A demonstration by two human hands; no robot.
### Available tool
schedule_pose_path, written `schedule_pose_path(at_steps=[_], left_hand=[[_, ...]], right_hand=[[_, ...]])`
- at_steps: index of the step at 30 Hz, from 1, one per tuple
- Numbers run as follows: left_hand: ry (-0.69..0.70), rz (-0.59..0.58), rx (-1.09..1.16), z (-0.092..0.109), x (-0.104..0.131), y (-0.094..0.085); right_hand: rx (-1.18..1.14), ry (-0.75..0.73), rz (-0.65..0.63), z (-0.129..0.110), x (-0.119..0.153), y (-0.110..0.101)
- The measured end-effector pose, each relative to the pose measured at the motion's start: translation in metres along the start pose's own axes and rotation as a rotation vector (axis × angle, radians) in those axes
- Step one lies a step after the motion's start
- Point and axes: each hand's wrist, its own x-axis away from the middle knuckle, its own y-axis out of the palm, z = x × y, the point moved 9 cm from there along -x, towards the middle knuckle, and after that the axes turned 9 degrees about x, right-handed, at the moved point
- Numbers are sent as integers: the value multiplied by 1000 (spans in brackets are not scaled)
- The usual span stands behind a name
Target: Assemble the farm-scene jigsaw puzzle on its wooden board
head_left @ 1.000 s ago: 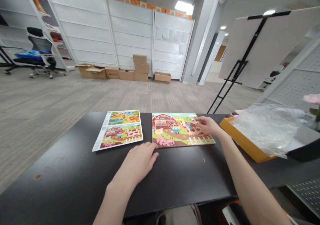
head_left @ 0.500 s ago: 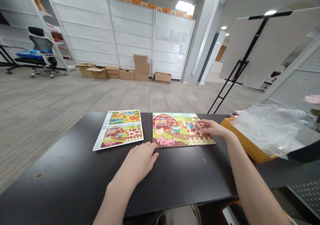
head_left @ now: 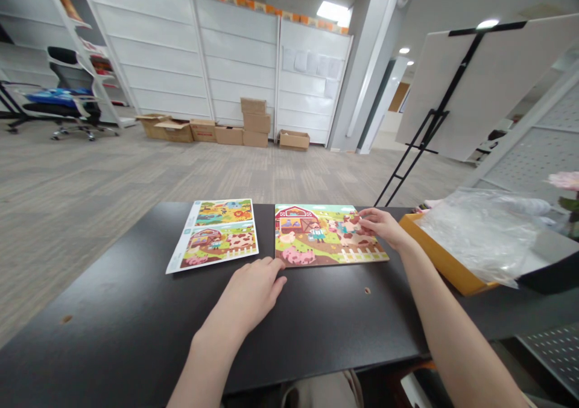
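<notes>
A farm-scene picture board with a red barn, pigs, a cow and a white fence lies flat on the black table. My left hand rests on the table, its fingertips at the board's lower left corner. Over the upper right part of the board, my right hand has its fingers apart and touching or just above the cow's back; nothing shows in it. Left of the board lies a white sheet printed with two pictures, the lower one the same farm scene.
At the right end of the black table stands a yellow box with clear plastic bags. Beyond are a black easel with a white board, cardboard boxes along the shelving and an office chair.
My right hand has moved slightly up and to the right on the board, uncovering more of the cow. My left hand stays at the corner.
</notes>
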Motion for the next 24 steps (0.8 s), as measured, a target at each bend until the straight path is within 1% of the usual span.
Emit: schedule_pose_path(at_steps=[4, 8, 14, 19, 21, 24], left_hand=[[-10, -10, -10, 1, 0, 0], [-9, -11, -8, 1, 0, -1], [-8, -12, -12, 0, 0, 1], [-13, -17, -15, 1, -1, 2], [-15, -18, -19, 1, -2, 2], [-22, -22, -26, 0, -2, 2]], right_hand=[[33, 7, 45, 7, -9, 6], [92, 1, 65, 12, -12, 7], [358, -36, 119, 13, -14, 5], [666, -60, 183, 3, -14, 3], [729, -77, 195, -1, -12, 4], [754, -118, 198, -5, -10, 7]])
